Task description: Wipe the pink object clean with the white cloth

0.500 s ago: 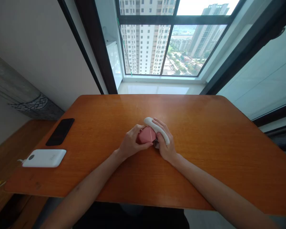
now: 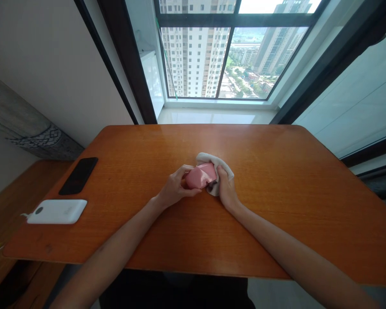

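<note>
Between my two hands, over the middle of the wooden table [image 2: 276, 206], is a small pink object [image 2: 200, 176] with flat, angled faces, like a little case; its exact kind is unclear. My left hand [image 2: 176, 184] grips its left end, thumb below and fingers above. A pale grey-white cloth [image 2: 227, 168] is bunched in my right hand [image 2: 228, 189] and wraps around the right end of the pink object. A dark patch shows under that end, too small to make out. The cloth hides part of my right fingers.
A black phone [image 2: 79, 176] lies near the table's left edge, with a white power bank [image 2: 58, 211] and its short cable in front of it. A wooden bench [image 2: 48, 176] stands left of the table. The window [image 2: 196, 64] is beyond the far edge.
The pink object has turned and shows more of its shiny faces. The cloth, earlier a folded strip along its right side, now spreads around its right end as my right hand shifts.
</note>
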### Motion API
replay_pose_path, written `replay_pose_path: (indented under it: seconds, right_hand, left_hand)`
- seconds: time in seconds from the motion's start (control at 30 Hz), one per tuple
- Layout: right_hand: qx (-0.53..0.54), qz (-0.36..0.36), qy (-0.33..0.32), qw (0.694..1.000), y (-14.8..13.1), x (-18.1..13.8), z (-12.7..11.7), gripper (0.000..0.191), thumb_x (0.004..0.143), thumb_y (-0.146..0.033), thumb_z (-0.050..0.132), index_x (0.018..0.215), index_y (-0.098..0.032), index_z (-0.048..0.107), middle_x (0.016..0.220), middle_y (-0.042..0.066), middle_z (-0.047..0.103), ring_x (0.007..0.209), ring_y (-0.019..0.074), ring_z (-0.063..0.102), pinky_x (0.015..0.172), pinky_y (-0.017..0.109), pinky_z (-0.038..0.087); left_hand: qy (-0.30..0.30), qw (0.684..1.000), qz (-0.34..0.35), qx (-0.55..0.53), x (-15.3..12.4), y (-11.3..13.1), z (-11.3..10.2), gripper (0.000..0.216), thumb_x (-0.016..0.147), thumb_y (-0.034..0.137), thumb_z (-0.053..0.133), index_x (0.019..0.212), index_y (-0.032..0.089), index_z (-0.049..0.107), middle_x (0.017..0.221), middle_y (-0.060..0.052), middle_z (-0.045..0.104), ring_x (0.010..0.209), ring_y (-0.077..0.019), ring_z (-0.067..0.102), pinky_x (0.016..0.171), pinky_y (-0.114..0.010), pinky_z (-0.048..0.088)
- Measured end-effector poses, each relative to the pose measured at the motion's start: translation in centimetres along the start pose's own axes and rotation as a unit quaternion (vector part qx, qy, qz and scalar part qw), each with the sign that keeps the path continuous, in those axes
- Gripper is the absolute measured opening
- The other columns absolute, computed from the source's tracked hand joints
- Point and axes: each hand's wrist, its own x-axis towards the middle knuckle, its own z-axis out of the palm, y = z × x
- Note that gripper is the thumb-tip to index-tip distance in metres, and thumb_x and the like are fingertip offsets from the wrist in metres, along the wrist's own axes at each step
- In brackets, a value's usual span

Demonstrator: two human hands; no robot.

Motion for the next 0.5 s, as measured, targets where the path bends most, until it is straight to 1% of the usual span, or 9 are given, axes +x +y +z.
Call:
replay_pose_path:
  seconds: [0.07, 0.13, 0.2, 0.23, 0.3, 0.33, 0.37, 0.43, 0.5]
  right_hand:
    - [-0.034, -0.040, 0.001, 0.999, -0.5, 0.0, -0.1, 0.051, 0.114, -0.050, 0.036, 0.144, -0.029, 0.070, 0.141, 0.006, 0.076, 0.134, 0.0321, 0.070, 0.116, 0.056, 0.058]
    - [-0.100, -0.117, -0.009, 0.988, -1.0, -0.1, -0.4, 0.048, 0.113, -0.043, 0.039, 0.153, -0.030, 0.063, 0.157, 0.006, 0.065, 0.147, 0.0325, 0.061, 0.125, 0.059, 0.049]
    - [-0.172, -0.209, -0.040, 0.962, -1.4, -0.3, -0.7, 0.050, 0.111, -0.037, 0.046, 0.159, -0.033, 0.056, 0.166, 0.006, 0.056, 0.156, 0.0340, 0.051, 0.131, 0.064, 0.040]
    - [-0.200, -0.246, -0.058, 0.946, -1.5, -0.4, -0.8, 0.053, 0.109, -0.036, 0.049, 0.162, -0.034, 0.053, 0.168, 0.006, 0.054, 0.158, 0.0351, 0.048, 0.132, 0.066, 0.037]
    - [-0.226, -0.282, -0.081, 0.929, -1.5, -0.4, -0.9, 0.055, 0.108, -0.034, 0.052, 0.163, -0.035, 0.051, 0.168, 0.006, 0.054, 0.159, 0.0359, 0.046, 0.132, 0.067, 0.036]
    - [-0.220, -0.276, -0.081, 0.932, -1.3, -0.4, -0.9, 0.054, 0.109, -0.034, 0.051, 0.163, -0.034, 0.052, 0.167, 0.006, 0.055, 0.158, 0.0351, 0.047, 0.132, 0.066, 0.036]
    - [-0.200, -0.255, -0.072, 0.943, -1.2, -0.3, -0.8, 0.052, 0.110, -0.034, 0.049, 0.161, -0.033, 0.054, 0.166, 0.006, 0.056, 0.157, 0.0338, 0.049, 0.132, 0.064, 0.038]
    - [-0.134, -0.179, -0.036, 0.974, -0.8, -0.1, -0.5, 0.047, 0.112, -0.036, 0.044, 0.156, -0.031, 0.060, 0.162, 0.007, 0.061, 0.153, 0.0306, 0.054, 0.130, 0.058, 0.042]
    - [-0.072, -0.091, -0.007, 0.993, -0.5, 0.0, -0.2, 0.045, 0.114, -0.039, 0.039, 0.149, -0.029, 0.066, 0.155, 0.006, 0.067, 0.146, 0.0289, 0.061, 0.127, 0.054, 0.047]
  left_hand:
    - [-0.002, 1.000, -0.019, -0.002, 0.0, -0.1, 0.1, 0.061, 0.080, 0.047, 0.092, 0.127, 0.022, 0.062, 0.126, -0.007, 0.075, 0.112, -0.0239, 0.073, 0.099, -0.032, 0.057]
    - [-0.012, 0.999, -0.038, -0.003, -0.2, -0.2, 0.2, 0.066, 0.079, 0.049, 0.092, 0.129, 0.022, 0.060, 0.126, -0.008, 0.076, 0.111, -0.0244, 0.074, 0.097, -0.033, 0.058]
    - [-0.030, 0.998, -0.052, -0.005, -0.4, -0.4, 0.3, 0.068, 0.079, 0.050, 0.092, 0.129, 0.021, 0.058, 0.124, -0.008, 0.076, 0.105, -0.0241, 0.074, 0.092, -0.033, 0.059]
    - [-0.037, 0.998, -0.057, -0.006, -0.6, -0.4, 0.4, 0.068, 0.079, 0.050, 0.091, 0.130, 0.021, 0.057, 0.122, -0.008, 0.077, 0.101, -0.0232, 0.074, 0.087, -0.032, 0.060]
    - [-0.044, 0.997, -0.060, 0.002, -0.7, -0.5, 0.5, 0.071, 0.080, 0.048, 0.089, 0.136, 0.021, 0.053, 0.118, -0.007, 0.077, 0.090, -0.0202, 0.072, 0.078, -0.029, 0.059]
    - [-0.042, 0.997, -0.056, 0.012, -0.7, -0.4, 0.5, 0.075, 0.081, 0.047, 0.089, 0.140, 0.022, 0.051, 0.116, -0.007, 0.077, 0.086, -0.0185, 0.071, 0.074, -0.027, 0.058]
    - [-0.038, 0.998, -0.050, 0.025, -0.7, -0.4, 0.6, 0.078, 0.080, 0.045, 0.088, 0.144, 0.022, 0.050, 0.114, -0.006, 0.076, 0.082, -0.0171, 0.069, 0.071, -0.025, 0.057]
    - [-0.029, 0.997, -0.040, 0.052, -0.7, -0.2, 0.6, 0.078, 0.079, 0.042, 0.088, 0.145, 0.024, 0.051, 0.111, -0.004, 0.076, 0.077, -0.0147, 0.066, 0.067, -0.023, 0.054]
    - [-0.021, 0.997, -0.037, 0.071, -0.7, 0.0, 0.5, 0.073, 0.079, 0.042, 0.088, 0.142, 0.024, 0.054, 0.107, -0.003, 0.075, 0.073, -0.0131, 0.064, 0.065, -0.021, 0.053]
